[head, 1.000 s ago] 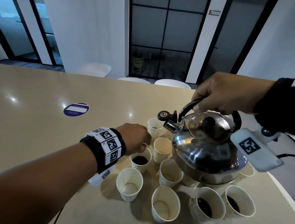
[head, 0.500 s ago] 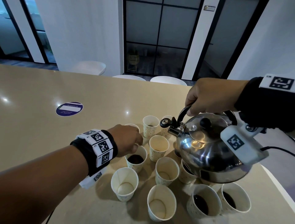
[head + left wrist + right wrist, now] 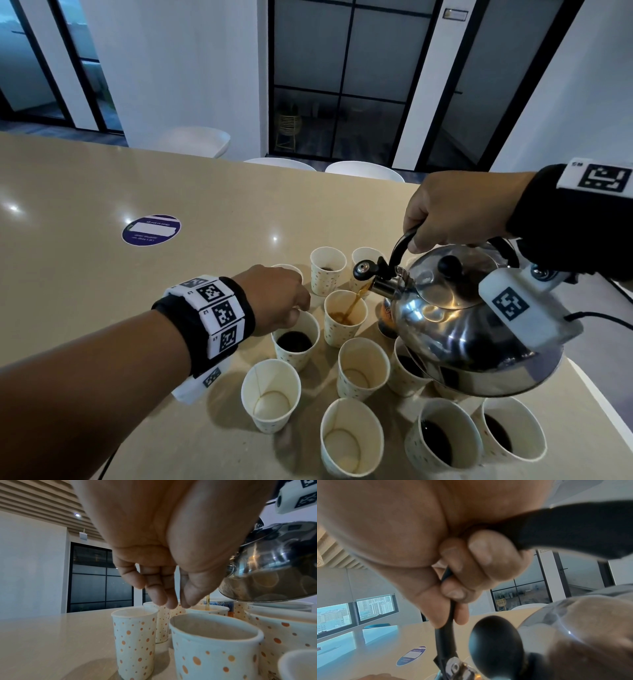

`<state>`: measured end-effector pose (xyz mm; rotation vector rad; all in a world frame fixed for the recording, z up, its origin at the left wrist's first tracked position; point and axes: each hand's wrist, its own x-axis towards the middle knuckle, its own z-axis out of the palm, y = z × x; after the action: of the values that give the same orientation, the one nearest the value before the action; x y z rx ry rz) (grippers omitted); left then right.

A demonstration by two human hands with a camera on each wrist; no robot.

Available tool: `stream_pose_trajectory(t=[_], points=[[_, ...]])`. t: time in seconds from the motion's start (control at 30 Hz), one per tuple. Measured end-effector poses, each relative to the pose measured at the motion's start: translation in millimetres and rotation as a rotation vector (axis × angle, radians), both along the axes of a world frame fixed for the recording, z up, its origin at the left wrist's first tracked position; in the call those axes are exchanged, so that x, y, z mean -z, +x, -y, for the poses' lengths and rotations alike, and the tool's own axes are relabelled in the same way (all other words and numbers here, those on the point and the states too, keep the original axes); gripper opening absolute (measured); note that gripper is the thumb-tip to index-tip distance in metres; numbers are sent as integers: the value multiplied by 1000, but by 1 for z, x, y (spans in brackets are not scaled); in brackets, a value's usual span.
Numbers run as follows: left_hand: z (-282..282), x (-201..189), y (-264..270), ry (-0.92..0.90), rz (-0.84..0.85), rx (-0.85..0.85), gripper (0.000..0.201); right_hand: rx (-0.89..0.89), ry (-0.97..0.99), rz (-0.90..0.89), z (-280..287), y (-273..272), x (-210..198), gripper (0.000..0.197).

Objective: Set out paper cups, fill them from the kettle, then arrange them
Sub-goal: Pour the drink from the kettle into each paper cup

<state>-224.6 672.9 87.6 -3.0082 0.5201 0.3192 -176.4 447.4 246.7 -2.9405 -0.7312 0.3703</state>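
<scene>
Several polka-dot paper cups stand clustered near the table's right end. My right hand (image 3: 416,240) (image 3: 453,588) grips the black handle of the steel kettle (image 3: 472,318) (image 3: 274,572), which is tipped spout-down. A brown stream falls from the spout into the middle cup (image 3: 346,317), partly filled. Dark liquid fills the cup (image 3: 296,342) under my left hand, and two front-right cups (image 3: 436,442) (image 3: 500,433). Three near cups (image 3: 270,394) (image 3: 352,438) (image 3: 363,366) look empty. My left hand (image 3: 298,308) (image 3: 178,604) hangs over the rims, fingers loosely curled, holding nothing.
A round purple sticker (image 3: 151,229) lies on the beige table to the left. The table's right edge (image 3: 599,387) runs close behind the kettle, with a black cable (image 3: 599,315) past it. White chairs (image 3: 195,140) stand beyond the far edge. A blue patterned container (image 3: 219,604) sits among the cups.
The kettle has tipped further forward and a brown stream now runs into the middle cup. My left hand has stayed over the same filled cup.
</scene>
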Motion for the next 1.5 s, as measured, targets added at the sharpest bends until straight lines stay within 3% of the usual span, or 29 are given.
stream_pose_trajectory(t=[0.53, 0.87, 1.07, 1.3, 1.5], points=[[2, 3, 5, -26, 11, 23, 37, -8, -10, -4, -1, 2, 2, 20], [1, 4, 2, -31, 7, 34, 37, 16, 14, -33, 1, 2, 3, 11], [3, -5, -11, -67, 62, 50, 35, 60, 122, -54, 15, 1, -8, 8], [16, -17, -52, -213, 130, 144, 27, 67, 433, -52, 53, -19, -25, 6], [34, -12, -83, -205, 84, 294, 19, 19, 357, -24, 59, -47, -24, 4]])
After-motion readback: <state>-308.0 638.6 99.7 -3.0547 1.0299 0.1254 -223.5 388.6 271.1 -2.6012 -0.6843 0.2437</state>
